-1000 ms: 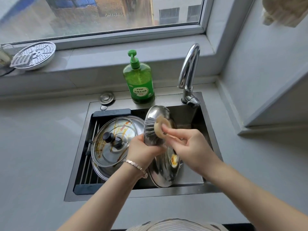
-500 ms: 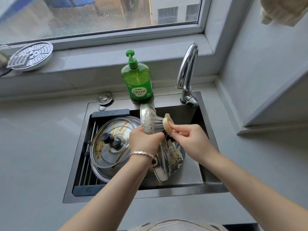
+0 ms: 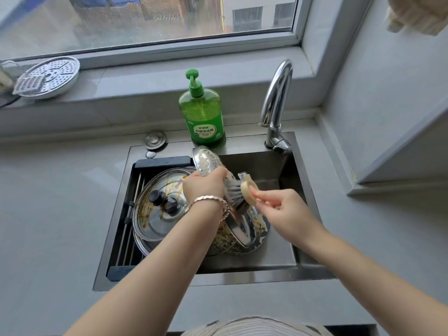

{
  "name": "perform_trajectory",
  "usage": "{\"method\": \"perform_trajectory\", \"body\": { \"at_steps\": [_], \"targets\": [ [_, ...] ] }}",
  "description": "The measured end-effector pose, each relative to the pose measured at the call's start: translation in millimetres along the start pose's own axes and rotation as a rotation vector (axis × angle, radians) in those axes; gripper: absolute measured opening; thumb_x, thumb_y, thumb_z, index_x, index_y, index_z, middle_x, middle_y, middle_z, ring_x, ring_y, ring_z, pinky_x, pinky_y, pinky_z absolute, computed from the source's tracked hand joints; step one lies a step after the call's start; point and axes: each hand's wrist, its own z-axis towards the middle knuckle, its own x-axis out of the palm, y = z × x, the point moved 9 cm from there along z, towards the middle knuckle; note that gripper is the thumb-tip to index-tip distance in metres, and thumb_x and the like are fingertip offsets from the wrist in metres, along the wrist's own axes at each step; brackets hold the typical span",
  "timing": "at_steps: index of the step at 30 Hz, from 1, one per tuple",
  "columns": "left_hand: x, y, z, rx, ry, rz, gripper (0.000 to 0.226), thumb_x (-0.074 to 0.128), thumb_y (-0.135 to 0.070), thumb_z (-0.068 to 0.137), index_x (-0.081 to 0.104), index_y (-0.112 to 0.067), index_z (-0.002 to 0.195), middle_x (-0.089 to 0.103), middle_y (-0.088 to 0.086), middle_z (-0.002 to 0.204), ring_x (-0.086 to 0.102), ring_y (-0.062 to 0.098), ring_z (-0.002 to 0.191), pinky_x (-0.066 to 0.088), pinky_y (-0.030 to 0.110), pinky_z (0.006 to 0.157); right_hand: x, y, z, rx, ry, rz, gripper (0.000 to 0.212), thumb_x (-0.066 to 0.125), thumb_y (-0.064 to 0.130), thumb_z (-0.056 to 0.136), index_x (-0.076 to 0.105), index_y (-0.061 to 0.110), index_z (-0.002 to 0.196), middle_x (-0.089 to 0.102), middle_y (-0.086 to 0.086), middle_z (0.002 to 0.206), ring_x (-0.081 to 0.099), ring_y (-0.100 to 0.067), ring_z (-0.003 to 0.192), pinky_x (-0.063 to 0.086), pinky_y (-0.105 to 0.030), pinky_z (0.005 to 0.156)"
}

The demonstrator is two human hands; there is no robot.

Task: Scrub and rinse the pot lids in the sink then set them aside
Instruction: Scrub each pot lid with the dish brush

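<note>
The left hand (image 3: 203,187) has its fingers (image 3: 218,172) curled tight over the rim of a steel pot lid (image 3: 208,161), gripping it on edge above the sink (image 3: 266,270). The lid tilts, its top edge toward the green soap bottle (image 3: 202,115) and its lower edge down among the dishes. A metal bracelet (image 3: 213,202) sits on that wrist.

The right hand (image 3: 283,209) pinches a round, pale scrub pad (image 3: 247,191) between thumb and fingertips (image 3: 260,195), the gap only as wide as the pad is thick; the remaining fingers curl loosely toward the palm. The pad presses against the right-hand face of the held lid.

Inside the sink, on the left, a second lid with a black knob (image 3: 157,197) lies flat, streaked with brown sauce. It rests on another steel rim below; whether that is a lid or a pot I cannot tell. Both sit over a black-framed drain rack (image 3: 132,226). Under the hands, a steel vessel (image 3: 260,232) holds yellowish food scraps.

The faucet (image 3: 276,100) arches over the right back corner of the sink. A perforated steamer plate (image 3: 48,76) rests on the window sill, well apart on the left, and the grey counter (image 3: 60,214) surrounds the basin.
</note>
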Motion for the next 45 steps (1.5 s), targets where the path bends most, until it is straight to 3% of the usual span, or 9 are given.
{"method": "perform_trajectory", "body": {
  "at_steps": [5, 10, 20, 26, 32, 36, 39, 42, 45],
  "targets": [
    [-4.3, 10.7, 10.3, -0.092, -0.092, -0.082, 0.024, 0.073, -0.013, 0.067, 0.050, -0.011, 0.066, 0.060, 0.008, 0.071, 0.055, 0.024, 0.065, 0.053, 0.037, 0.070, -0.5, -9.9, -7.3, -0.008, -0.031, -0.100, 0.031, 0.054, 0.016, 0.094, 0.060, 0.022, 0.124, 0.066, 0.006, 0.110, 0.059, -0.001, 0.101, 0.045, -0.016, 0.091],
    [-3.8, 16.5, 14.4, -0.138, -0.124, -0.145, 0.031, 0.074, -0.013, 0.065, 0.056, -0.003, 0.089, 0.059, 0.010, 0.076, 0.049, 0.022, 0.062, 0.044, 0.030, 0.061, 7.2, -5.0, -29.6, -0.107, -0.065, -0.218, 0.030, 0.054, 0.019, 0.094, 0.061, 0.028, 0.121, 0.067, 0.002, 0.080, 0.059, -0.016, 0.078, 0.047, -0.032, 0.076],
    [-5.4, 20.5, 7.4, -0.215, -0.126, -0.227, 0.023, 0.074, -0.012, 0.068, 0.054, -0.004, 0.076, 0.051, 0.005, 0.059, 0.041, 0.016, 0.044, 0.041, 0.025, 0.049, -10.2, -8.8, -24.6, -0.084, -0.135, -0.183, 0.030, 0.056, 0.017, 0.092, 0.063, 0.025, 0.120, 0.070, -0.002, 0.089, 0.059, -0.009, 0.075, 0.042, -0.014, 0.065],
    [-8.2, 17.5, 9.9, -0.160, -0.123, -0.250, 0.029, 0.074, -0.012, 0.066, 0.056, -0.002, 0.088, 0.061, 0.007, 0.069, 0.058, 0.022, 0.062, 0.052, 0.033, 0.062, -0.9, -12.4, -33.0, -0.024, -0.035, -0.110, 0.031, 0.055, 0.016, 0.093, 0.060, 0.025, 0.122, 0.063, 0.018, 0.089, 0.059, 0.010, 0.081, 0.047, -0.008, 0.079],
    [0.9, 16.1, -14.5, -0.036, 0.027, -0.123, 0.019, 0.076, -0.010, 0.069, 0.058, -0.011, 0.066, 0.068, 0.011, 0.073, 0.069, 0.031, 0.074, 0.059, 0.042, 0.065, -19.5, -14.4, 21.8, 0.043, -0.118, -0.046, 0.029, 0.060, 0.014, 0.090, 0.063, 0.018, 0.119, 0.071, -0.005, 0.074, 0.053, -0.009, 0.059, 0.043, -0.022, 0.063],
    [-8.5, 15.6, -3.4, -0.067, -0.010, -0.215, 0.020, 0.078, -0.008, 0.067, 0.058, -0.011, 0.069, 0.069, 0.010, 0.075, 0.070, 0.029, 0.076, 0.058, 0.041, 0.071, -7.5, -23.8, 1.3, 0.039, -0.046, -0.074, 0.031, 0.055, 0.010, 0.092, 0.059, 0.013, 0.123, 0.048, 0.022, 0.041, 0.044, 0.003, 0.043, 0.033, -0.005, 0.049],
    [-9.3, 14.6, -6.7, -0.031, -0.003, -0.189, 0.021, 0.077, -0.009, 0.068, 0.056, -0.012, 0.066, 0.065, 0.006, 0.067, 0.066, 0.026, 0.068, 0.057, 0.034, 0.066, -3.5, -32.6, -3.9, 0.088, -0.014, -0.049, 0.032, 0.055, 0.011, 0.092, 0.059, 0.016, 0.124, 0.071, 0.011, 0.069, 0.065, -0.007, 0.067, 0.044, -0.008, 0.064],
    [-4.9, 17.3, -10.7, -0.037, 0.017, -0.181, 0.020, 0.078, -0.008, 0.067, 0.058, -0.012, 0.066, 0.065, 0.006, 0.067, 0.065, 0.026, 0.070, 0.057, 0.035, 0.067, -13.8, -39.3, 9.0, 0.146, -0.075, -0.054, 0.031, 0.057, 0.013, 0.091, 0.060, 0.018, 0.122, 0.063, -0.028, 0.106, 0.057, -0.044, 0.103, 0.048, -0.045, 0.089],
    [-10.9, 17.6, -1.2, -0.076, -0.020, -0.249, 0.019, 0.078, -0.006, 0.066, 0.060, -0.010, 0.069, 0.068, 0.008, 0.073, 0.068, 0.027, 0.070, 0.058, 0.036, 0.069, -2.5, -28.3, -2.3, 0.079, -0.007, -0.021, 0.033, 0.057, 0.009, 0.091, 0.060, 0.016, 0.123, 0.070, -0.009, 0.088, 0.062, -0.015, 0.076, 0.049, -0.022, 0.073]
  ]
}}
